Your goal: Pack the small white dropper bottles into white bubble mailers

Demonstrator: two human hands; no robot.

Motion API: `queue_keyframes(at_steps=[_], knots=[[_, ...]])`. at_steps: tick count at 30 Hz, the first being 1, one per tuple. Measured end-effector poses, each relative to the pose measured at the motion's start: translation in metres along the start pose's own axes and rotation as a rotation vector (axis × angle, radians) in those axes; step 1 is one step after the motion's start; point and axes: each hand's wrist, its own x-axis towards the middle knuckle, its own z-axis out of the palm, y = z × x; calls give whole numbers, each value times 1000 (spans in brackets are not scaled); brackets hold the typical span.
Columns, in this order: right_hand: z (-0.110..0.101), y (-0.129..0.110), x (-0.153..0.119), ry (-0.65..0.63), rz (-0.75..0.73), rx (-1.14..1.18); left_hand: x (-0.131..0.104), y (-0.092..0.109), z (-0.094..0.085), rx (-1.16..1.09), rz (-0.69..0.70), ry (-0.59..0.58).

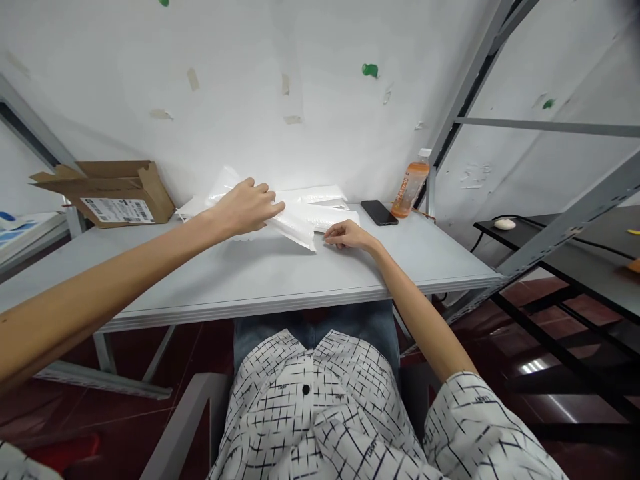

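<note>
Several white padded mailers (320,195) lie in a loose pile at the back of the grey table, against the wall. My left hand (250,208) is closed on a white mailer (296,227), whose near corner tilts up above the tabletop. To the right, my right hand (346,235) rests at the front edge of the pile, its fingers curled together near the table surface. Whatever is between those fingers, if anything, is too small to tell.
An open cardboard box (120,193) with a label stands at the back left. A black phone (379,213) and an orange drink bottle (411,185) are at the back right. Metal posts flank the grey table (280,280); a black side table holds a white mouse (505,225).
</note>
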Motion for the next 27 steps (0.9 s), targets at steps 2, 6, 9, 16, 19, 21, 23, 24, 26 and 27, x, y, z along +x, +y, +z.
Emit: queue_keyframes(at_steps=[2, 6, 9, 16, 19, 21, 23, 24, 26, 27], knots=[[0, -2, -1, 1, 3, 12, 1, 0, 2, 34, 6, -12], [2, -1, 0, 18, -20, 41, 1, -1, 7, 48, -2, 1], [4, 2, 2, 23, -54, 37, 0, -1, 13, 29, -8, 14], [15, 7, 10, 73, -96, -93, 0, 5, 26, -13, 53, 16], [19, 5, 12, 87, -104, -170, -2, 13, 34, -32, 99, -14], [19, 3, 12, 77, -98, -195, -5, 21, 40, -74, 115, -28], [19, 2, 11, 71, -92, -205, -9, 28, 46, -132, 105, -33], [19, 1, 10, 71, -89, -205, -11, 32, 48, -162, 90, -31], [18, 0, 9, 73, -86, -202, -15, 40, 52, -219, 55, -23], [18, 0, 9, 74, -86, -200, -17, 44, 54, -246, 38, -19]])
